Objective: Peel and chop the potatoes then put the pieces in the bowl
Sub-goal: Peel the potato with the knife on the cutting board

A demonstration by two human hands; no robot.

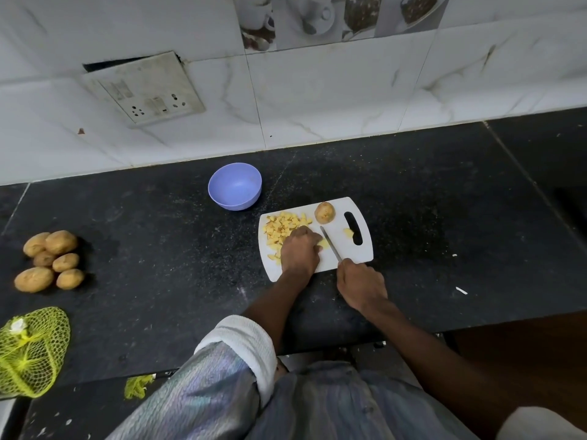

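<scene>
The left hand (300, 252) lies knuckles up on the white board (349, 249), its fingers curled down over a small yellow piece (324, 243) that shows only at the fingertips; how much of that piece there is cannot be told, since the hand covers it; the same hand hides the near edge of the heap of chopped pieces (282, 228). The right hand (360, 282) has its grip closed round the handle of the knife (330, 244); the handle itself is wholly hidden in the fist; the blade reaches forward over the board, its edge just beside the held piece. One stray piece (348, 232) lies near the board's handle slot; an unpeeled potato (324, 212) sits at the far edge of the board, just beside the heap.

The blue bowl (235, 186) stands on the dark bench (158, 242) beyond the board's left corner, apart from it; nothing shows inside it. Six whole potatoes (50, 260) are grouped at the left of the bench, well apart from the board; a yellow net bag (30, 352) is cut off by the left edge; its contents cannot be made out; a scrap of netting (137, 385) lies near it.

A socket plate (144, 90) hangs loose on the tiled wall; no writing on it can be read; the picture tiles at the top are cut off.
</scene>
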